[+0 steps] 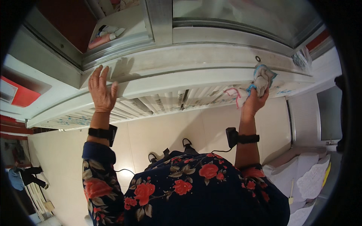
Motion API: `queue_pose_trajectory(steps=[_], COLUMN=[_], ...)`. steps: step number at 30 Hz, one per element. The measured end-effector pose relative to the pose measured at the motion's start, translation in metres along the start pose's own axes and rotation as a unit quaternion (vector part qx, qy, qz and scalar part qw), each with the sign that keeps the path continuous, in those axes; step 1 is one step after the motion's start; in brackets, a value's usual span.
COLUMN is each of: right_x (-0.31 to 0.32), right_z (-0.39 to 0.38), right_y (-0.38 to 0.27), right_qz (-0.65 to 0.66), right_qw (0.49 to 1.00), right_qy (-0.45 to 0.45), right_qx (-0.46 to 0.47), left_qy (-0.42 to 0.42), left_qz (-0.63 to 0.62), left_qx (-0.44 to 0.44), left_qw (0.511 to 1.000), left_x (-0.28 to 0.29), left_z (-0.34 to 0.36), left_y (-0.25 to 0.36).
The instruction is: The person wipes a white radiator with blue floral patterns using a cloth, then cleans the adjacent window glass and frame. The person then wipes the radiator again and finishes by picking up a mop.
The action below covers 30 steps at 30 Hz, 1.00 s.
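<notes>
My left hand (102, 90) is at the left end of the white window ledge (181, 56), fingers apart and holding nothing; whether it rests on the surface is unclear. At the right, my right hand (254, 100) grips bunched grey and white cloths (264, 81) with blue and pink edging, over the white front rail (188, 74) below the ledge. A slatted white radiator or grille (158, 101) runs beneath the rail. Just beyond the cloths lies a small dark ring (258, 58) on the ledge.
Tubes (102, 41) sit behind the metal-framed window (164, 22). A red panel (22, 96) is at left. Another person (28, 177) in blue is at lower left. A door (324, 116) and white padded material (309, 173) are at right. My feet are on pale tiles (147, 132).
</notes>
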State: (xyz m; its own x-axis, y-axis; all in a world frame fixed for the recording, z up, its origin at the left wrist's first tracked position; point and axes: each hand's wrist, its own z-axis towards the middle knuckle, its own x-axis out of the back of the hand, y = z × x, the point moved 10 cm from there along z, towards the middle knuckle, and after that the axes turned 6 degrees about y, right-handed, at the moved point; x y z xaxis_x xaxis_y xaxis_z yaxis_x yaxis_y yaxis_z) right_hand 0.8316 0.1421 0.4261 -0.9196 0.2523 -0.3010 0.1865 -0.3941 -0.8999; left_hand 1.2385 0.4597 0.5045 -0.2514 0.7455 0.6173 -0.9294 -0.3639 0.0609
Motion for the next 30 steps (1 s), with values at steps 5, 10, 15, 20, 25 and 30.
queue_pose_trajectory(steps=[5, 10, 15, 20, 25, 30], right_x=[-0.004, -0.054, -0.041, -0.021, -0.005, -0.026], right_z=[-0.059, -0.148, -0.195, -0.226, -0.236, -0.147], right_y=[0.064, 0.11, 0.145, 0.231, 0.257, 0.109], right_qz=[-0.026, 0.09, -0.087, -0.146, -0.18, -0.108], right_qw=[0.986, 0.974, 0.97, 0.94, 0.902, 0.984], right_qy=[0.12, 0.145, 0.167, 0.102, 0.094, 0.101], right_qx=[-0.11, -0.151, -0.153, -0.291, -0.38, -0.099], left_qy=[-0.039, -0.083, -0.096, -0.106, -0.118, -0.123], left_qz=[0.012, 0.023, 0.04, 0.055, 0.069, 0.07], left_qx=[0.011, 0.012, -0.003, -0.008, -0.023, -0.035], left_qw=[0.999, 0.996, 0.995, 0.993, 0.99, 0.989], left_x=[-0.015, -0.026, -0.031, -0.033, -0.036, -0.037], left_z=[-0.006, -0.011, -0.011, -0.01, -0.011, -0.009], left_y=[-0.005, -0.005, -0.003, -0.002, -0.002, 0.0])
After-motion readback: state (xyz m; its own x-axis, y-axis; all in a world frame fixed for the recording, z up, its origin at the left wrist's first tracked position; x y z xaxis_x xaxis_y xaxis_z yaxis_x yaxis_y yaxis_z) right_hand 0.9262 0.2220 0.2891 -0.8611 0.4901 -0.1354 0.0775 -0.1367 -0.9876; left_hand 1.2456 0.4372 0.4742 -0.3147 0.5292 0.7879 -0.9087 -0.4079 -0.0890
